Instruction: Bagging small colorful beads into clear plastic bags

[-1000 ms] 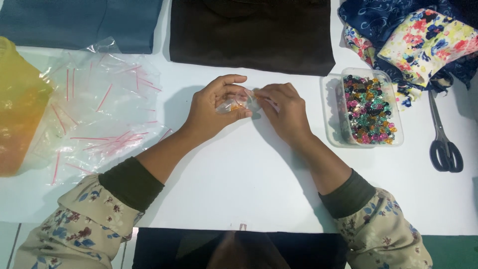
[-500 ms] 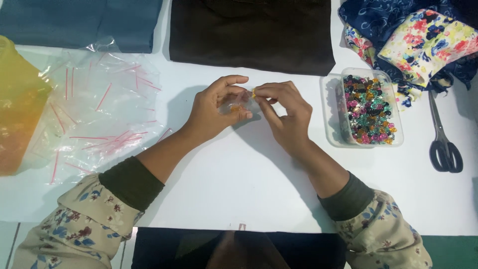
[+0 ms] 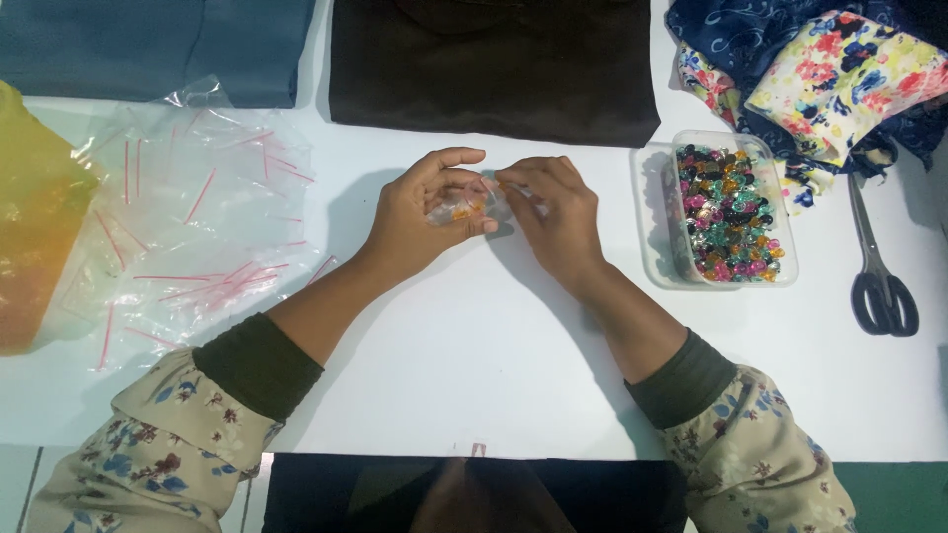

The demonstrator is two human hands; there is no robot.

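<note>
Both the left hand (image 3: 425, 212) and right hand (image 3: 553, 212) pinch a small clear plastic bag (image 3: 472, 202) holding orange beads, above the white desk (image 3: 474, 365). Bare desk lies beneath the hands; a clear rectangular tub of coloured beads (image 3: 728, 212) sits just right of the right hand, and loose clear zip bags (image 3: 197, 227) spread left of the left hand.

We wear a cream top with small blue and red flowers on both sleeves. Under it, dark green cuffs hug our arms. Our left hand (image 3: 425, 212) and right hand (image 3: 558, 212) are bare.

Head view, steeply down, close overhead
</note>
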